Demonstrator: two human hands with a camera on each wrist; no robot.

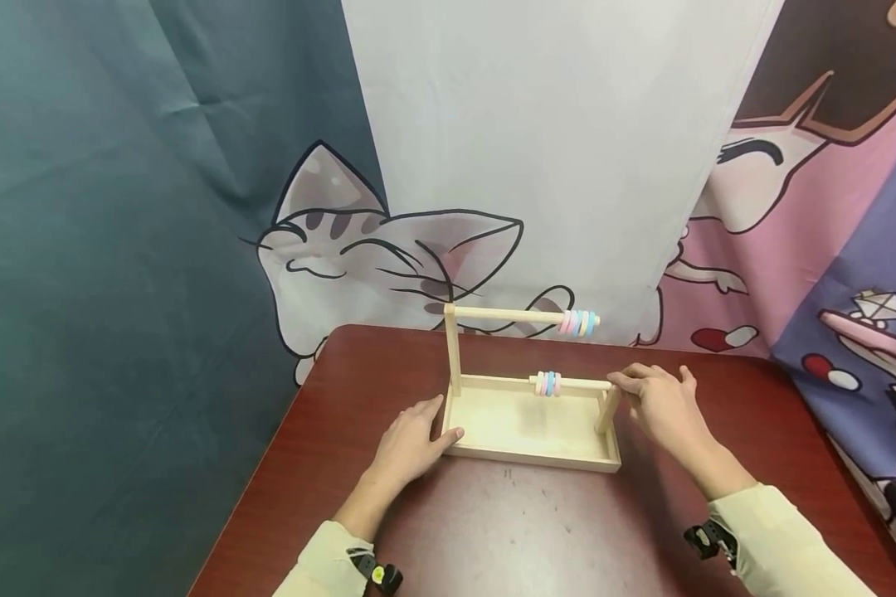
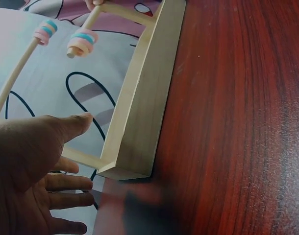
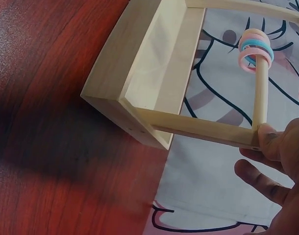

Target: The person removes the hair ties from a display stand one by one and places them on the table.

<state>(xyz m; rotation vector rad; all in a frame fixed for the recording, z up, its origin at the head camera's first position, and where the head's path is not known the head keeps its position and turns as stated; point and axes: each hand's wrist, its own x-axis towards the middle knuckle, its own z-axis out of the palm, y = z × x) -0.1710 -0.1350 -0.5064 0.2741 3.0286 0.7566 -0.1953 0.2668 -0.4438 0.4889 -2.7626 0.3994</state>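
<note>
Left hand (image 1: 411, 439): fingers held loose at the left end of the wooden tray (image 1: 523, 414).
Tray: set on the tabletop (image 1: 508, 531); best held steady.
Right hand (image 1: 660, 406): short post (image 1: 609, 410) pinched at its top.
Rings (image 1: 548, 384): worn on 2 rods (image 1: 508, 314); tipping should be avoided.

Pale rectangular wooden stand (image 1: 523, 419): smooth, matt, faint grain; pastel pink, blue & yellow rings (image 1: 578, 322) likewise smooth & matt, mat'l unclear. Dk red-brown wood-grain tabletop (image 1: 343, 406): smooth, glossy in pts, w/ a few scuffs. Printed grey, white & pink curtain (image 1: 552, 124): creased matt cloth; cream sleeves (image 1: 784, 531): matt cloth.
</note>
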